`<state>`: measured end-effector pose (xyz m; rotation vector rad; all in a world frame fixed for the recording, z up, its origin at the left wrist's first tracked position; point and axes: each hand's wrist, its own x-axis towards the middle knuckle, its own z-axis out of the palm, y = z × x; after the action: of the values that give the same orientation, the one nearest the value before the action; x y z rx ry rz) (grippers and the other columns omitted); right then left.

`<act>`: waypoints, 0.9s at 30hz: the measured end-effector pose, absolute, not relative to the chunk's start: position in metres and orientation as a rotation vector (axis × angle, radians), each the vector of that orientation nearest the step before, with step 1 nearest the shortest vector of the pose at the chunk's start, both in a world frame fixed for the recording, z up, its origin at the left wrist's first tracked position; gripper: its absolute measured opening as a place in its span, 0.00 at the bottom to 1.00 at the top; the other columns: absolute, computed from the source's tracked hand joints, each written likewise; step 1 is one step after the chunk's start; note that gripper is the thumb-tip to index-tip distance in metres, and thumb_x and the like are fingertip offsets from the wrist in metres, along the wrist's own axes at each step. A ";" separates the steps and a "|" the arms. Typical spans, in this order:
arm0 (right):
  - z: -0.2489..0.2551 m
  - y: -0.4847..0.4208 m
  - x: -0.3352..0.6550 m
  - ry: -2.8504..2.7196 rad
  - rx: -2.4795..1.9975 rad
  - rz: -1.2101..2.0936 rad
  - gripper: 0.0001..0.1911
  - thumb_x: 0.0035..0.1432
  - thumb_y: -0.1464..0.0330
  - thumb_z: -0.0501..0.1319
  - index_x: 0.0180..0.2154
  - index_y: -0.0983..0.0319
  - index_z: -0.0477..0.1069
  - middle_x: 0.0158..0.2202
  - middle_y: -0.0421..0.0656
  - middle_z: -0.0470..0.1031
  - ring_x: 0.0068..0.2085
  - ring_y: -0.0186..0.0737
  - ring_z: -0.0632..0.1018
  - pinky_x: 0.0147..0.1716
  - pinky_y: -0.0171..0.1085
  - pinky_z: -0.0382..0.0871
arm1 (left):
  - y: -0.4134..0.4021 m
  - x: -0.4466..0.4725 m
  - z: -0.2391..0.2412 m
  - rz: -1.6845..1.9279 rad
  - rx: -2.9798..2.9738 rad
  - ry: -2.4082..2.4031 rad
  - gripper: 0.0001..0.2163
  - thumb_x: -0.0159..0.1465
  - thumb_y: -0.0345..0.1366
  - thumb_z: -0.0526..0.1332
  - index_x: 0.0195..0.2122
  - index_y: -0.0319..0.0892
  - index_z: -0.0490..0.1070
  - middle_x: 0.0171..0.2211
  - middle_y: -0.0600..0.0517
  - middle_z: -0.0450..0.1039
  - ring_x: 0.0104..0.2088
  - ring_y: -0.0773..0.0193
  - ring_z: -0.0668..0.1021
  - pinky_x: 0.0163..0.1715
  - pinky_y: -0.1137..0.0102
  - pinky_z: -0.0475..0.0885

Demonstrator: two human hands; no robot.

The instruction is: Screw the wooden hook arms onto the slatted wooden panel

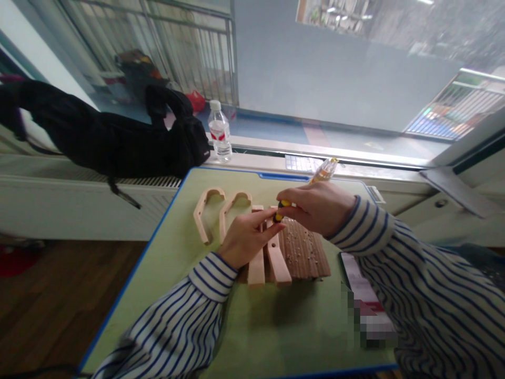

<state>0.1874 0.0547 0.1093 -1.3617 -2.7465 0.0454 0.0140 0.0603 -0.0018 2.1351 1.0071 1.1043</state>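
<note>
My right hand (315,208) is closed around the top of a screwdriver (281,210) with a yellow-and-black handle. Lower on the same handle, the thumb and fingers of my left hand (246,237) pinch it. The tool's tip is hidden. Beneath my hands lie two pale wooden bars, a left one (256,266) and a right one (279,263) with a hole in it. They rest on a brown ribbed board (303,250) scattered with several small screws. Left of my hands are two hook-shaped wooden pieces, one outer (200,218) and one inner (223,216).
The blue-edged green table (158,310) stands against a windowsill. A water bottle (221,137) and a black bag (118,142) are on the sill side. Behind my right hand a clear bottle (325,171) leans. A printed packet (357,273) lies by my right sleeve.
</note>
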 end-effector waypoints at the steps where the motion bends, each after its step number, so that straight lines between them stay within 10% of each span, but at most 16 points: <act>1: 0.110 0.055 0.187 -2.745 -1.367 0.041 0.21 0.62 0.58 0.48 0.43 0.65 0.70 0.31 0.47 0.76 0.30 0.37 0.73 0.28 0.35 0.58 | 0.060 0.014 -0.002 1.140 2.140 1.021 0.15 0.59 0.40 0.63 0.47 0.43 0.73 0.24 0.57 0.71 0.21 0.73 0.67 0.21 0.77 0.61; 13: 0.108 0.056 0.188 -2.694 -1.204 0.190 0.20 0.61 0.64 0.51 0.52 0.64 0.66 0.45 0.49 0.75 0.41 0.39 0.75 0.37 0.36 0.63 | 0.061 0.013 0.003 1.184 2.107 1.042 0.11 0.59 0.38 0.64 0.42 0.43 0.76 0.26 0.56 0.74 0.23 0.72 0.72 0.23 0.77 0.66; 27: 0.103 0.056 0.184 -2.686 -1.291 0.127 0.18 0.62 0.62 0.49 0.45 0.64 0.70 0.37 0.47 0.76 0.35 0.38 0.75 0.33 0.35 0.62 | 0.063 0.009 0.004 1.042 2.062 0.975 0.12 0.62 0.37 0.60 0.45 0.44 0.74 0.28 0.54 0.76 0.27 0.70 0.74 0.27 0.76 0.68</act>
<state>0.1842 0.0556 0.1026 -1.2906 -2.6857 0.1275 0.0088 0.0627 0.0038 2.0618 0.9746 1.0417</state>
